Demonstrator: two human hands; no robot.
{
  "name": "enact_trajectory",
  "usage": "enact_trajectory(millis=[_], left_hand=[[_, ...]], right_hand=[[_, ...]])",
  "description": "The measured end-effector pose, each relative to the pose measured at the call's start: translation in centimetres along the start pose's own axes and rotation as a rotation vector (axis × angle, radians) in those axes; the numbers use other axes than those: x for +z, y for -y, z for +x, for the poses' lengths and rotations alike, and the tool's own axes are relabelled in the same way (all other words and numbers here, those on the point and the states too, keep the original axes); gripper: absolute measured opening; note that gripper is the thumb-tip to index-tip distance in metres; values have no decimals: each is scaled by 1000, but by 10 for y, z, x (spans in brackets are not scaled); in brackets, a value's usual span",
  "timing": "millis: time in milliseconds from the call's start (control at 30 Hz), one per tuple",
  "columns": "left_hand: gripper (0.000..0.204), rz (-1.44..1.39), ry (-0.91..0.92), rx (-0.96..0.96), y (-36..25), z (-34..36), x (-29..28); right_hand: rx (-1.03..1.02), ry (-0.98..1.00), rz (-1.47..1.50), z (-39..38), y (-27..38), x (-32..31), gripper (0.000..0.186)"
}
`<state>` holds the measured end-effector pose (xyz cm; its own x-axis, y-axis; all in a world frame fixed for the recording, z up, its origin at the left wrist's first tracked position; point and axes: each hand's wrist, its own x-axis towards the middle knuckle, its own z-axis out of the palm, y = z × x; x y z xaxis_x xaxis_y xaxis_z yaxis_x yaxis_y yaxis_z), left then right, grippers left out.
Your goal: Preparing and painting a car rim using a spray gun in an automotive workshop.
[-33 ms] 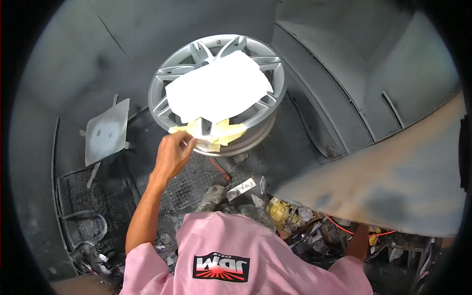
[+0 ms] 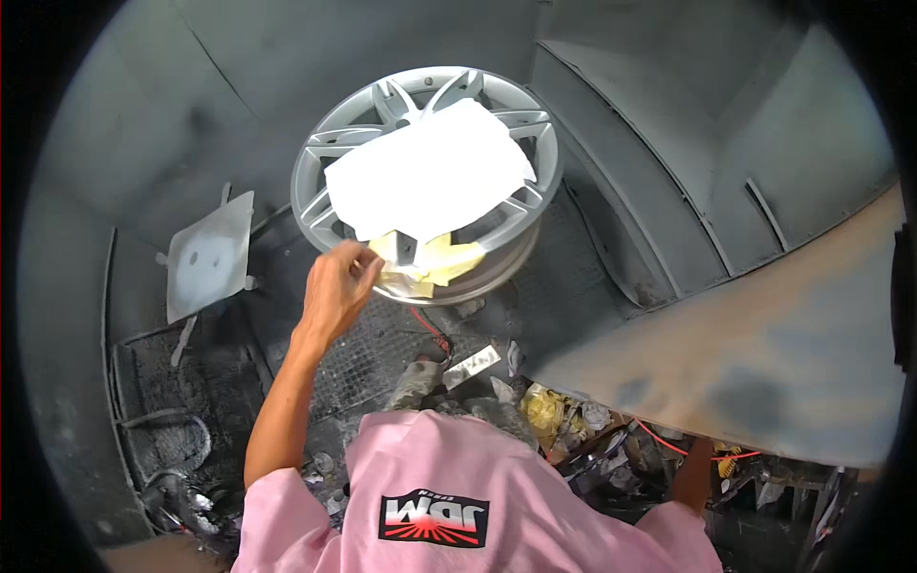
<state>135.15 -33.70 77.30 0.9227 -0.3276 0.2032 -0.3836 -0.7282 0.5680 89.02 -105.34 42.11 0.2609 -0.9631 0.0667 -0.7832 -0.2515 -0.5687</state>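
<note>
A silver alloy wheel rim [image 2: 516,229] lies face up ahead of me. Bright white paper [image 2: 430,172] covers much of its middle. Yellow masking tape [image 2: 447,260] sits in overlapping pieces on the near edge, around a gap between spokes. My left hand [image 2: 336,286] is at the left end of this tape, fingers bent and closed with the thumb against them; the fingertips partly hide what they pinch, which looks like the tape's edge. My right arm [image 2: 693,473] reaches down at the lower right, and its hand is out of sight behind a panel.
A square light panel [image 2: 210,258] with taped tabs stands at left. Grey walls [image 2: 143,124] surround the wheel. A large brownish sheet [image 2: 745,353] juts in from the right. Crumpled yellow and white scraps [image 2: 543,411] and an orange hose [image 2: 659,439] lie near my feet.
My left hand has shifted slightly upward at the wheel's edge. The tape end that stuck out to the left beyond the fingers no longer shows. The whole view has moved very little.
</note>
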Motion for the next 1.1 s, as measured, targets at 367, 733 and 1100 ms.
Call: enact_trajectory(millis=[367,733,1100], left_hand=[[20,235,220,315,37,95,-3],[11,-409,609,409,54,138,-48],[47,173,768,966,57,87,-24]], right_hand=[[-11,869,311,-389,191,13,29],[-459,526,205,-349,639,-30,10],[-378,565,270,-380,657,-6,12]])
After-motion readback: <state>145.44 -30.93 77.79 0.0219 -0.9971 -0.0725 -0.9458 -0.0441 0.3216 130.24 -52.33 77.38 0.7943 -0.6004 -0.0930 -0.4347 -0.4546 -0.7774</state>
